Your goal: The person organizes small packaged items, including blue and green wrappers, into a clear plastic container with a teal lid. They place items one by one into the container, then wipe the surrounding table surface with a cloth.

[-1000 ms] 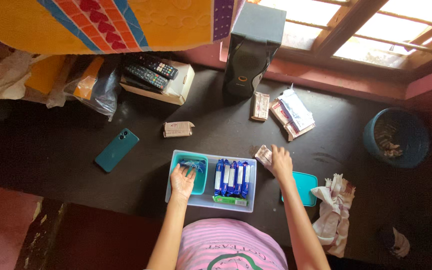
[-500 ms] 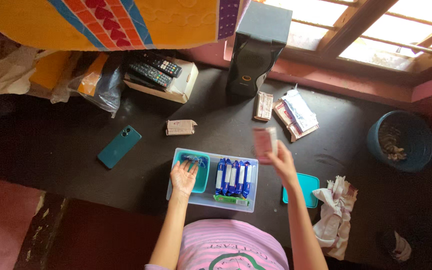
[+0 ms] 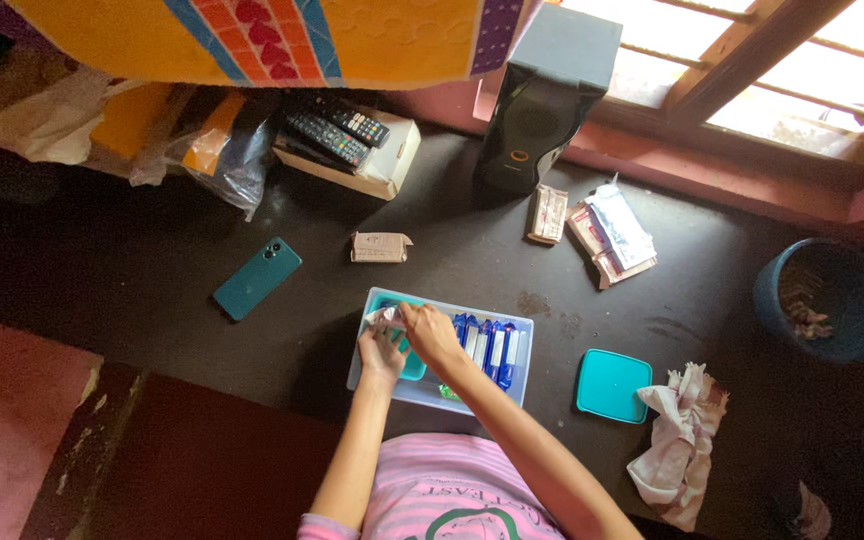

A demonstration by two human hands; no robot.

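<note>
Small packet (image 3: 384, 316) pinched between closed fingers of left hand (image 3: 382, 352) and right hand (image 3: 432, 335), held over teal tub (image 3: 402, 345) at left end of tray (image 3: 438, 392), near worktop's front edge.

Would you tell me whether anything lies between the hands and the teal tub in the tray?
Nothing visible does: the left hand and right hand meet over the teal tub, sharing a small pale packet.
</note>
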